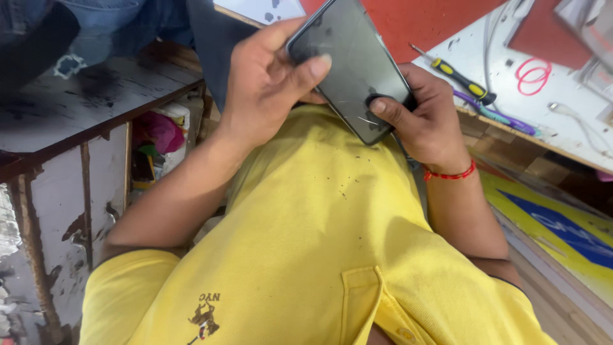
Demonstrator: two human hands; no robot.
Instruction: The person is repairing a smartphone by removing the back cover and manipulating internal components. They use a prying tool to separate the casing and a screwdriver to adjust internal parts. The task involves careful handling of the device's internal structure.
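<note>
Dark phone (354, 64) held up close against the yellow shirt (319, 243), tilted, glass side to the camera. Left hand (265, 89) wrapped around its upper end, fingers closed, thumb pressed on the glass. Right hand (424, 118) gripping the lower end, thumb on the screen near a crack. Yellow-handled screwdriver (460, 80) and purple tool (495, 115) lying on the white surface (562, 128) beyond the right hand.

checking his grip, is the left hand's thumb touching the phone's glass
Touching. The head view shows the left hand wrapped around the phone, its thumb tip pressed flat on the dark glass near the upper edge, no gap showing.
</note>
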